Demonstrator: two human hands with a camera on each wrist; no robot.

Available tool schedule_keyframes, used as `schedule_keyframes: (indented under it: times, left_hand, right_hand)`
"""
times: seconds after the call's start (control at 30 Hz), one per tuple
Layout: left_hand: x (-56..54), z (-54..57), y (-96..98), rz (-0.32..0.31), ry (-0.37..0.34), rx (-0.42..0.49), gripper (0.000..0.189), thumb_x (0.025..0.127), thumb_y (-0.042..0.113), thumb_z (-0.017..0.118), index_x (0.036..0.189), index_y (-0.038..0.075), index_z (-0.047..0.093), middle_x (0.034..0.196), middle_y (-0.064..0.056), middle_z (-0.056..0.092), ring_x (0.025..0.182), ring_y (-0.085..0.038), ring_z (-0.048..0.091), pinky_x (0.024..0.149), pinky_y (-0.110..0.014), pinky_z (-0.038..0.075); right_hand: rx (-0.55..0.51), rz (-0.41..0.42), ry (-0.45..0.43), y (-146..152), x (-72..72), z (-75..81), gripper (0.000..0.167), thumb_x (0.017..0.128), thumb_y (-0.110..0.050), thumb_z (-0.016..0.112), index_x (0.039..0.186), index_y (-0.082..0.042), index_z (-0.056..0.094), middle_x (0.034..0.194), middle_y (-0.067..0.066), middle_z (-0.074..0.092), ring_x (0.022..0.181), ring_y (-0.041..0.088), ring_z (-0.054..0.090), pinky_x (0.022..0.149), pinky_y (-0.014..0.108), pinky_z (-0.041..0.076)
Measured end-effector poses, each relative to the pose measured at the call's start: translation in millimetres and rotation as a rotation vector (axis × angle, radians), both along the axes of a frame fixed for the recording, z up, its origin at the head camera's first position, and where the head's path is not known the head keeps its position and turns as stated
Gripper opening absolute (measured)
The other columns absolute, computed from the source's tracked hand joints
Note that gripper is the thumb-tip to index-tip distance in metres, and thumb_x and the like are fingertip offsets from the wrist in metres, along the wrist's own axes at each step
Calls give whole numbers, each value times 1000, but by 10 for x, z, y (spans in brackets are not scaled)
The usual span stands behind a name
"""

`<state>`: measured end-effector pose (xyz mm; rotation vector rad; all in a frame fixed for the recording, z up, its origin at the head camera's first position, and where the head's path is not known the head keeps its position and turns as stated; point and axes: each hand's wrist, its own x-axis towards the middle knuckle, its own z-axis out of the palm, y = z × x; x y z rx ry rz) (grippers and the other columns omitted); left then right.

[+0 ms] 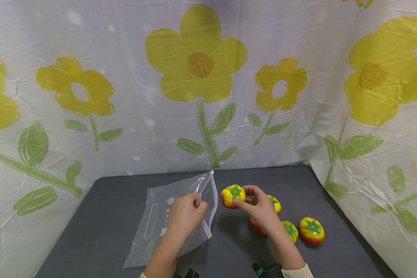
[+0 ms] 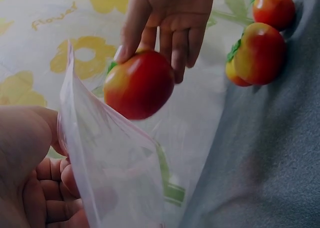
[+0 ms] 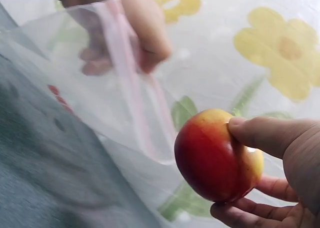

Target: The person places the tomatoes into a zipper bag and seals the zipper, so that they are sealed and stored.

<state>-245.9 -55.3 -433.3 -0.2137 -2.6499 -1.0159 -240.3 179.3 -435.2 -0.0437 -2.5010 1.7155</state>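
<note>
A clear zip-lock bag (image 1: pixel 144 235) with a pale pink closure lies on the dark table, its mouth facing right. My left hand (image 1: pixel 185 214) pinches the bag's upper side near the mouth, and the left wrist view shows the film (image 2: pixel 120 173) lifted apart there. My right hand (image 1: pixel 264 210) holds a yellow-and-red toy persimmon (image 1: pixel 233 196) with a green leafy top between thumb and fingers. That persimmon (image 3: pixel 215 155) is off the table, just right of the bag's opening and outside it. Its red underside shows in the right wrist view.
More toy persimmons lie on the right of the table: one at the outer right (image 1: pixel 311 230), another persimmon (image 1: pixel 290 231) beside it, others partly hidden by my right hand and arm. A flower-printed sheet (image 1: pixel 132 116) hangs behind the dark table (image 1: pixel 100 220) and along its sides.
</note>
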Motion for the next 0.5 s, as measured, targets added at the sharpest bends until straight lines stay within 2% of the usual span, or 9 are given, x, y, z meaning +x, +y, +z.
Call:
schedule_keyframes:
  times: [0.2, 0.5]
  left_hand:
    - [6, -8, 26, -3, -9, -24, 22, 83, 18, 59, 64, 17, 48, 55, 4, 38, 49, -15, 39, 46, -30, 29]
    - [10, -36, 73, -20, -24, -43, 22, 83, 19, 60, 65, 16, 48, 55, 3, 39, 48, -15, 39, 45, -29, 31]
  right_hand:
    - [6, 6, 21, -184, -9, -71, 55, 84, -34, 85, 127, -8, 61, 120, 9, 63, 106, 26, 66, 88, 40, 57]
    - [-2, -2, 53, -299, -19, -168, 53, 84, -33, 84, 125, -7, 62, 116, 8, 64, 101, 24, 66, 83, 36, 58]
